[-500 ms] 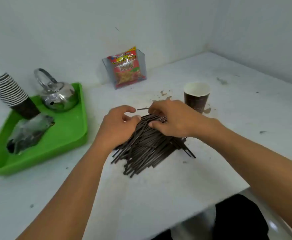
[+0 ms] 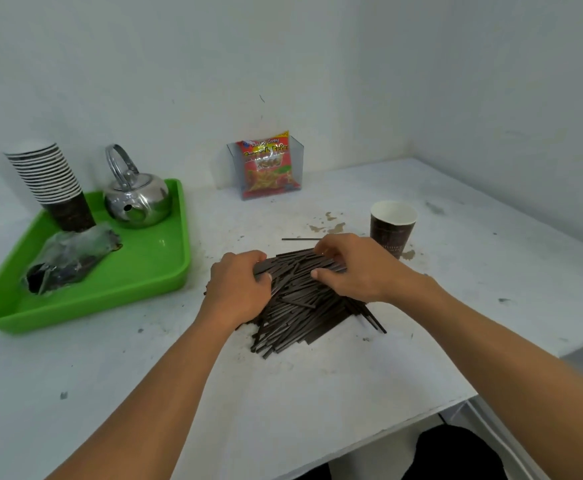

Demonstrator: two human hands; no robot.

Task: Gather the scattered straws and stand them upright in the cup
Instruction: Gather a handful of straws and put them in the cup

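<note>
The left hand (image 2: pixel 238 289) curls its fingers round the left ends of the top layer of thin dark-brown plastic straws (image 2: pixel 297 317), which lie flat in a loose heap on the white worktop (image 2: pixel 317 403). They look light, stiff and slick, likely to slide out of a slack bundle, so a firm squeeze near mid-length seems best. The top ones run left to right. The lower ones slant from near-left to far-right, with a few fanning toward near-right. One stray straw (image 2: pixel 300 239) lies crosswise just behind the heap. The right hand (image 2: pixel 356 268) grips the top layer's right ends, thumb on the near side. The brown paper cup (image 2: pixel 392 226) stands upright just beyond that hand, mouth up.
</note>
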